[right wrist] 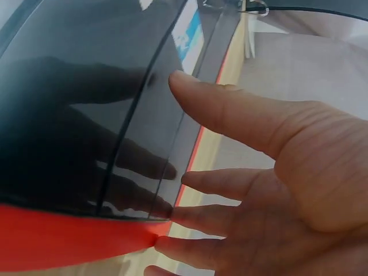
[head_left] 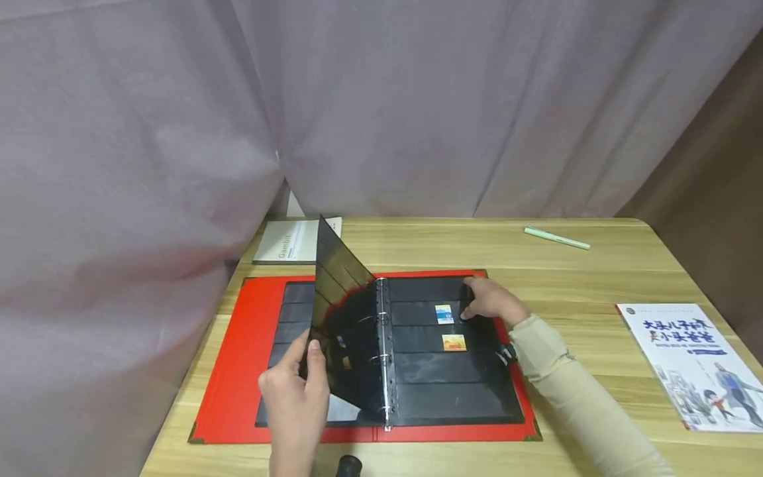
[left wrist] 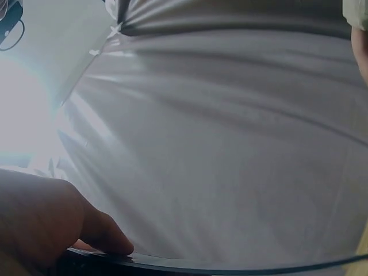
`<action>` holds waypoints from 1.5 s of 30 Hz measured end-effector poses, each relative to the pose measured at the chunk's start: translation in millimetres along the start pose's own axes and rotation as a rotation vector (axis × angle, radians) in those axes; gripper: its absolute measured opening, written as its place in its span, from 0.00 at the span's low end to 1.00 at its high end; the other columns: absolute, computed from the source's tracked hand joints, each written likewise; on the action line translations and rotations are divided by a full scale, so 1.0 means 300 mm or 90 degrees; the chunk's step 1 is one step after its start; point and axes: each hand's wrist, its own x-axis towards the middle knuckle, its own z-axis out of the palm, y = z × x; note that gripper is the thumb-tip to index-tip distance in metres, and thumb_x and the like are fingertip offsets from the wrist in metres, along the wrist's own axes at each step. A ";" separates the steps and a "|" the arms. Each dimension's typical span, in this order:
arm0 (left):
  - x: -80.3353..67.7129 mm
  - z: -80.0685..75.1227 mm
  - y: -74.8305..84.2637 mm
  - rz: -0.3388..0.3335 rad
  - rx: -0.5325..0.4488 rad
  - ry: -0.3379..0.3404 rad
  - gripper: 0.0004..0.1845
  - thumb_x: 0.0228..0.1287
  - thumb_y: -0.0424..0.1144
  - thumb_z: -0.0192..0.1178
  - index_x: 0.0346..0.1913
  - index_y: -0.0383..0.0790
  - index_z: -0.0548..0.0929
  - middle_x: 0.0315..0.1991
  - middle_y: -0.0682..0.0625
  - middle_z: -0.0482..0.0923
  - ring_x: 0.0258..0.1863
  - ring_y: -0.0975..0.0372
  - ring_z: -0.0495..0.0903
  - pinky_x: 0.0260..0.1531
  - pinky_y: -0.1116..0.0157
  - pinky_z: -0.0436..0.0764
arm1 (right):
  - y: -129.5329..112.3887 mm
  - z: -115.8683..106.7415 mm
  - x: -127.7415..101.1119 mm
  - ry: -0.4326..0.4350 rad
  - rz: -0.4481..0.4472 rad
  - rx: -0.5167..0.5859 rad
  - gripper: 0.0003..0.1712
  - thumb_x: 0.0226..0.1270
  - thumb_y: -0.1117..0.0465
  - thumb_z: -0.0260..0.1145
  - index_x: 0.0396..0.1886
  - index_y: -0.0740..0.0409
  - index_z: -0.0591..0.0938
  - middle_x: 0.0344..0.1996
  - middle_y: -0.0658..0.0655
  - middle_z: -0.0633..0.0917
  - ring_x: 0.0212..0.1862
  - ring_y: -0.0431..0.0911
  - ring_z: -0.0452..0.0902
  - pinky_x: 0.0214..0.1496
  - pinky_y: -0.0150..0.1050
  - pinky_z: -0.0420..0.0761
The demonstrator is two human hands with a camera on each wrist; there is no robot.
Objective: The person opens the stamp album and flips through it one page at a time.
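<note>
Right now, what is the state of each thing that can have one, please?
Red binder: open
Raised page: tilted
Left hand: pinching that page
Right page: flat
Right hand: fingers extended
Stamps: face up
Metal rings: closure unclear
Picture book: closed
Gambit book: closed
Green pen: lying down

Pages (head_left: 447, 370) — glossy plastic, rings (head_left: 383, 358) — shiny metal, matt cloth curtain (head_left: 405, 112)

Head camera: farthest back, looking forward and down on the red stamp album (head_left: 238, 371).
Left wrist camera: close at the left hand (left wrist: 46, 218), facing the grey curtain (left wrist: 218, 144).
Right wrist camera: tilted, close at the right hand (right wrist: 305, 184), facing the black stamp page (right wrist: 98, 52).
Head and right wrist: both catch the blue stamp (right wrist: 188, 37).
</note>
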 end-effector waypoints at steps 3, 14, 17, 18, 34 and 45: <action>0.000 -0.014 -0.014 -0.030 0.012 0.010 0.13 0.65 0.21 0.61 0.51 0.26 0.86 0.37 0.37 0.88 0.32 0.50 0.89 0.29 0.56 0.87 | 0.009 -0.001 0.000 0.008 0.013 -0.013 0.51 0.52 0.65 0.79 0.70 0.81 0.62 0.67 0.80 0.67 0.65 0.70 0.68 0.65 0.63 0.69; 0.015 -0.070 -0.095 -0.114 0.057 0.039 0.10 0.65 0.23 0.61 0.46 0.28 0.89 0.35 0.38 0.88 0.30 0.53 0.87 0.29 0.81 0.76 | 0.027 0.017 -0.003 0.023 0.058 0.024 0.53 0.55 0.64 0.79 0.72 0.80 0.59 0.70 0.80 0.62 0.69 0.72 0.61 0.69 0.64 0.63; 0.015 -0.079 -0.111 -0.144 0.061 0.038 0.10 0.66 0.25 0.61 0.46 0.28 0.89 0.36 0.36 0.88 0.32 0.51 0.87 0.30 0.82 0.74 | 0.045 0.024 0.002 0.027 0.055 0.037 0.55 0.55 0.63 0.80 0.74 0.79 0.58 0.72 0.79 0.60 0.70 0.72 0.59 0.70 0.64 0.62; 0.015 -0.081 -0.117 -0.153 0.061 0.036 0.10 0.66 0.25 0.61 0.46 0.28 0.88 0.36 0.36 0.87 0.32 0.50 0.87 0.30 0.82 0.74 | 0.052 0.026 0.005 0.028 0.051 0.038 0.55 0.55 0.63 0.80 0.74 0.79 0.57 0.73 0.78 0.59 0.71 0.72 0.59 0.70 0.64 0.62; 0.013 -0.111 -0.253 -0.246 0.117 0.069 0.13 0.65 0.27 0.61 0.49 0.27 0.86 0.37 0.33 0.87 0.32 0.45 0.85 0.25 0.83 0.70 | 0.074 0.011 0.005 0.042 0.010 0.026 0.55 0.52 0.62 0.82 0.72 0.78 0.62 0.68 0.78 0.67 0.67 0.70 0.66 0.67 0.63 0.67; 0.003 -0.118 -0.312 -0.271 0.143 0.056 0.13 0.65 0.29 0.60 0.50 0.27 0.86 0.41 0.32 0.86 0.40 0.41 0.84 0.30 0.76 0.71 | 0.072 0.016 -0.002 0.053 -0.008 0.007 0.51 0.53 0.63 0.81 0.71 0.77 0.65 0.65 0.77 0.73 0.63 0.67 0.71 0.65 0.61 0.71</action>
